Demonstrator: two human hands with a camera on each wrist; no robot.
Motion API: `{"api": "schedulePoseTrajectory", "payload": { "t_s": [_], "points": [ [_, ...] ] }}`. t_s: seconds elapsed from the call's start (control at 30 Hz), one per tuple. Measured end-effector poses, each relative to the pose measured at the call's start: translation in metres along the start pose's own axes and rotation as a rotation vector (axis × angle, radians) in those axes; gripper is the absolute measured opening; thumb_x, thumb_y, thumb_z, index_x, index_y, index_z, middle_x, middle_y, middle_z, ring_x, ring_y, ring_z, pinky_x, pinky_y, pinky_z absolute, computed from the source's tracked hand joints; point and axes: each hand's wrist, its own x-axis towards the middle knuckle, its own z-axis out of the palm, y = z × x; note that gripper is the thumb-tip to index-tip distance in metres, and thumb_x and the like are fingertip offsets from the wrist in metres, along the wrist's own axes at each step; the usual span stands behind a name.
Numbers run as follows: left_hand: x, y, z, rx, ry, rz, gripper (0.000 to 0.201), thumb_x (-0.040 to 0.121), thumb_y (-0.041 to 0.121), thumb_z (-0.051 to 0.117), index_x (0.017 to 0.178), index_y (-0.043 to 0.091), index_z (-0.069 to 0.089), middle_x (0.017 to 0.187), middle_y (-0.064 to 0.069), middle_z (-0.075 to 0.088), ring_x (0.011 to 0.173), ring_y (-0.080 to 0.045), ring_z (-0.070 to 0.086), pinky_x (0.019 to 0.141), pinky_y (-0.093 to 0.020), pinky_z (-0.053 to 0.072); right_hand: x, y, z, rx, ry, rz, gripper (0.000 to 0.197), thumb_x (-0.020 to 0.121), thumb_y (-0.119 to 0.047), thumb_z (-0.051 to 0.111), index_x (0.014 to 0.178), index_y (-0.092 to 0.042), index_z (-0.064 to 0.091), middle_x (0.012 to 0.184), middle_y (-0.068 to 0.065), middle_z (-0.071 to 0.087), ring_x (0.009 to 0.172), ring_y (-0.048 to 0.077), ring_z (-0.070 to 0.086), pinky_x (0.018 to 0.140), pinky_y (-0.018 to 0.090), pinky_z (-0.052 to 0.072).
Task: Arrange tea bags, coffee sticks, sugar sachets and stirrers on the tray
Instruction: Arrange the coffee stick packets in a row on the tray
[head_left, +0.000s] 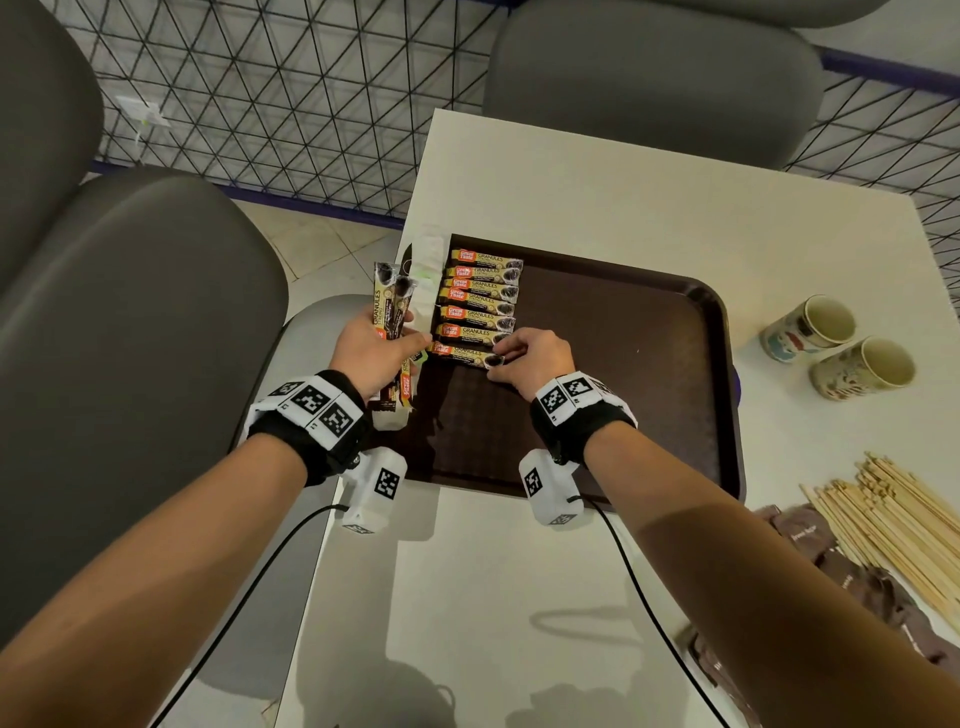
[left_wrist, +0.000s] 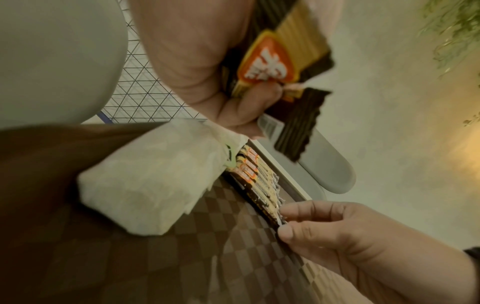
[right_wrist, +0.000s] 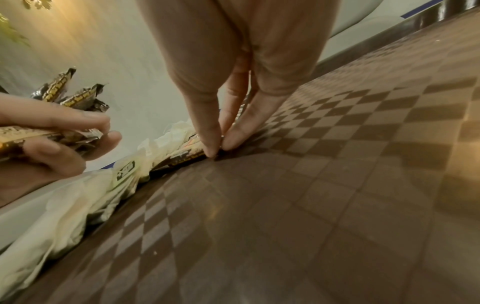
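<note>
A dark brown tray (head_left: 649, 395) lies on the white table. Several coffee sticks (head_left: 480, 291) lie in a row at its far left. My right hand (head_left: 519, 356) pinches the end of the nearest coffee stick (head_left: 465, 354), which lies flat on the tray (right_wrist: 311, 185); the fingertips (right_wrist: 211, 150) press its tip. My left hand (head_left: 371, 345) grips a small bunch of coffee sticks (head_left: 390, 312) upright over the tray's left edge, seen close up as a coffee stick bunch (left_wrist: 272, 61). White tea bags (head_left: 428, 260) line the tray's left rim, and a tea bag (left_wrist: 145, 176) fills the left wrist view.
Wooden stirrers (head_left: 893, 525) and brown sugar sachets (head_left: 852, 571) lie on the table at the right. Two paper cups (head_left: 836, 343) stand beyond them. Grey chairs (head_left: 130, 312) flank the table on the left, and a wire mesh fence runs behind.
</note>
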Motion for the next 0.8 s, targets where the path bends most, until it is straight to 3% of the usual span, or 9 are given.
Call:
{"api": "schedulePoseTrajectory", "payload": {
  "t_s": [0.13,0.3,0.53,0.67,0.8],
  "points": [
    [0.0041,-0.0029,-0.0032,-0.011,0.016,0.012,0.023,0.084,0.006,0.069,0.085,0.021,0.051,0.078,0.001,0.061,0.041,-0.001,0.057,0.052,-0.021,0.051,0.0003,0.0008,-0.0008,-0.038,0.014,-0.016,0.022,0.075,-0.012,0.077,0.096,-0.014,0.071,0.095,0.003,0.068,0.081,0.006,0.057,0.069,0.016,0.044],
    [0.0077,-0.0049,-0.0071,-0.009,0.039,0.015,0.024,0.081,0.007,0.072,0.086,0.020,0.053,0.075,0.002,0.063,0.045,-0.002,0.059,0.066,-0.035,0.054,0.0033,0.0042,-0.0014,-0.041,0.056,-0.013,0.019,0.075,-0.011,0.077,0.092,-0.015,0.071,0.096,0.004,0.069,0.081,0.008,0.059,0.070,0.017,0.046],
    [0.0057,-0.0041,-0.0035,-0.012,0.025,0.019,0.024,0.082,0.006,0.071,0.096,0.013,0.053,0.078,0.001,0.062,0.044,-0.002,0.058,0.061,-0.030,0.053,0.0063,0.0041,0.0001,-0.091,0.080,-0.049,0.019,0.075,-0.012,0.077,0.093,-0.014,0.071,0.102,0.004,0.065,0.090,0.013,0.059,0.075,0.019,0.046],
    [0.0059,-0.0037,-0.0026,-0.010,0.019,0.023,0.024,0.082,0.005,0.070,0.088,0.019,0.052,0.077,0.001,0.061,0.043,-0.001,0.057,0.061,-0.030,0.053,0.0080,0.0045,0.0006,-0.104,0.077,-0.053,0.019,0.074,-0.013,0.077,0.092,-0.016,0.071,0.103,0.005,0.065,0.094,0.016,0.061,0.077,0.021,0.048],
    [0.0044,-0.0036,-0.0019,-0.003,0.006,0.009,0.022,0.084,0.007,0.069,0.096,0.015,0.052,0.079,0.001,0.061,0.042,-0.001,0.057,0.051,-0.019,0.052,0.0073,0.0048,-0.0004,-0.078,0.067,-0.054,0.020,0.074,-0.011,0.077,0.092,-0.014,0.070,0.098,0.003,0.067,0.090,0.012,0.062,0.076,0.020,0.049]
  ]
}}
